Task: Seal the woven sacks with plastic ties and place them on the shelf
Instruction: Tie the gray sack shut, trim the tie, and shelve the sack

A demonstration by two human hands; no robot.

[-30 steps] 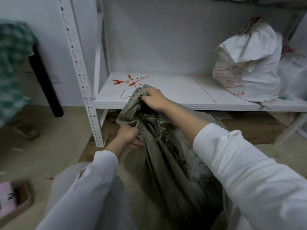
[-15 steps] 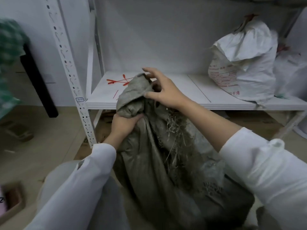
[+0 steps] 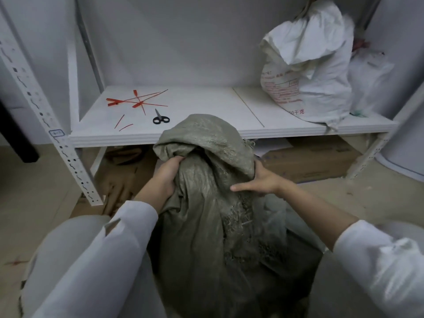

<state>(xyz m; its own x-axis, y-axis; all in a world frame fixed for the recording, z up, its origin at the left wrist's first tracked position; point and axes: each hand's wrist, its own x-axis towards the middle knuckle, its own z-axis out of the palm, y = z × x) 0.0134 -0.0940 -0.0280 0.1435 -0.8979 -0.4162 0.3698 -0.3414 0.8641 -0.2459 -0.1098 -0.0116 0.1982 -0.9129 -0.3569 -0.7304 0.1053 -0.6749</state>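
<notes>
1. Probably done: a white sack (image 3: 307, 65) stands on the shelf (image 3: 298, 132) at the right, its top bunched. Whether a tie closes it cannot be made out. A second pale sack (image 3: 369, 76) sits just beside it, with a speck of red at its top that is too small to read.
2. In hand: the grey-green sack (image 3: 206, 226) stands on the floor (image 3: 367, 203) in front of the shelf, between the person's arms. Its mouth is gathered into a neck and the loose top flops over.
3. The left hand (image 3: 168, 177) has its grip closed on the left side of that neck, fingers curled into the cloth.
4. The right hand (image 3: 260, 181) clasps the neck from the right, with the thumb up against the folded top and the fingers laid fairly straight across the front. Its grip holds the sack, though more loosely than the left.
5. No tie is on this sack yet. The red plastic ties (image 3: 137, 102) lie in a loose heap on the left of the shelf, well apart from both hands. Scissors (image 3: 161, 119) lie near them.
6. Left to do, as I judge it: keep the neck bunched with one hand, fetch a tie with the other, cinch it round the neck, and lift the sack onto the shelf. This sack is at the gathering step and not yet sealed.
</notes>
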